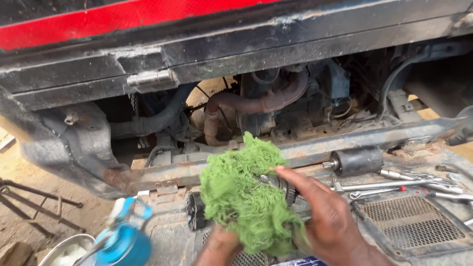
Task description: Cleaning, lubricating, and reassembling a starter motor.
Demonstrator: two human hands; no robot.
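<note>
Outdoors on bare dirt, we stand before the open underside of a vehicle; its red panel [123, 19] runs along the top edge of our view, and a black body beam [236, 54] with a small hinge [152, 80] sits under it. Behind that gap lie a rusty bent pipe [256, 102] and a dark hose [148, 122], packed close with little room between them; a rusted crossbar [315, 148] spans the front, its edge just above our hands.

Our left hand [219, 249] comes up from the bottom edge with its fingers curled under a wad of green fibre waste [244, 197], gripping it from below; our right hand [327, 221] has its fingers closed about a small toothed metal part [286, 186], the forefinger stretched along it to the green wad; the part is half buried in the wad, in front of the crossbar.

To the right, a black cylinder [355, 160] rests on the ledge, with spanners [394, 184] beside it and a mesh grille [411, 224] below; that side is crowded. Left of us a blue bottle [125, 241] and a metal bowl [66, 251] sit low, near loose rods [34, 197] on the ground.
</note>
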